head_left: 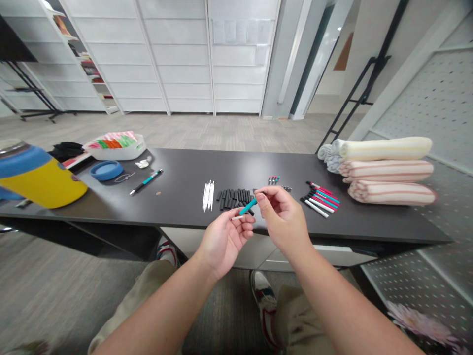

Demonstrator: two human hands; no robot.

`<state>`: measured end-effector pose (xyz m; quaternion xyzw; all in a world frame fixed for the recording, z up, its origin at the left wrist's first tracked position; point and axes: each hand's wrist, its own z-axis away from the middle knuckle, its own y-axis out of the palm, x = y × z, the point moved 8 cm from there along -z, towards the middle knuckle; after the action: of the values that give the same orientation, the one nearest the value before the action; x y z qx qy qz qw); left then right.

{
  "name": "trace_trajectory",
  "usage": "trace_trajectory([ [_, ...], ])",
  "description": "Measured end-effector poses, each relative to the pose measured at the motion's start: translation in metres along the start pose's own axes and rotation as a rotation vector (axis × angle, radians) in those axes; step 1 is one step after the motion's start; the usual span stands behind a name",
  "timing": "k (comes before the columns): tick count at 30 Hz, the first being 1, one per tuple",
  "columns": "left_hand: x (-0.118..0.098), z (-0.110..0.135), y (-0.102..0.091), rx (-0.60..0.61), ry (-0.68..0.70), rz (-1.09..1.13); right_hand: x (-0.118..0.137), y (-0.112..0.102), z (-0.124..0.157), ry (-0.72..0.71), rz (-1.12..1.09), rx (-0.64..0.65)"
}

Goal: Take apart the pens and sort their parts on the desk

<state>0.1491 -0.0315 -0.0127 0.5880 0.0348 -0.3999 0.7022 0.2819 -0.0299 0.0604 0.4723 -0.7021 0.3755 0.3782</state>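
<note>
Above the table's front edge, a teal pen barrel (pixel 248 206) slants between my hands. My right hand (pixel 284 217) pinches its upper end, where a small dark part shows at the fingertips. My left hand (pixel 228 241) is palm up with curled fingers, holding a thin white pen refill (pixel 237 217); the barrel's lower end is at its thumb and fingertips. Behind them lie short black tubes (pixel 232 196), partly hidden by my hands. White refills (pixel 208 196) lie in a bundle to the left. Small pen tops (pixel 274 180) and metal tips (pixel 286 188) lie behind my right hand.
Red, teal and white barrels with black ends (pixel 322 198) lie at the right, before rolled towels (pixel 391 170). A complete pen (pixel 146 182), a blue lid (pixel 106 170), a white basket of colourful packets (pixel 120 150) and a yellow-blue container (pixel 40 177) occupy the left of the dark table (pixel 177 170).
</note>
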Motion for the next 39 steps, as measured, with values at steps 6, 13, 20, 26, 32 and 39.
trace_trajectory([
  [6,-0.007,0.002,-0.001,-0.008,0.102,-0.037,0.001,-0.008,-0.002,-0.003,-0.041,-0.094],
  [13,-0.018,0.003,-0.003,-0.035,0.194,-0.06,0.016,-0.012,0.002,-0.167,0.137,-0.108],
  [20,-0.022,0.007,0.0,0.03,0.241,-0.07,0.013,0.031,0.012,-0.101,0.317,0.304],
  [26,-0.019,0.011,0.006,0.068,0.224,-0.053,0.019,0.043,0.013,-0.144,0.293,0.38],
  [32,-0.017,0.014,0.009,0.077,0.211,-0.046,0.019,0.04,0.012,-0.187,0.242,0.369],
  [39,-0.01,0.012,0.009,0.108,0.182,-0.106,0.015,0.045,0.016,-0.212,0.367,0.406],
])
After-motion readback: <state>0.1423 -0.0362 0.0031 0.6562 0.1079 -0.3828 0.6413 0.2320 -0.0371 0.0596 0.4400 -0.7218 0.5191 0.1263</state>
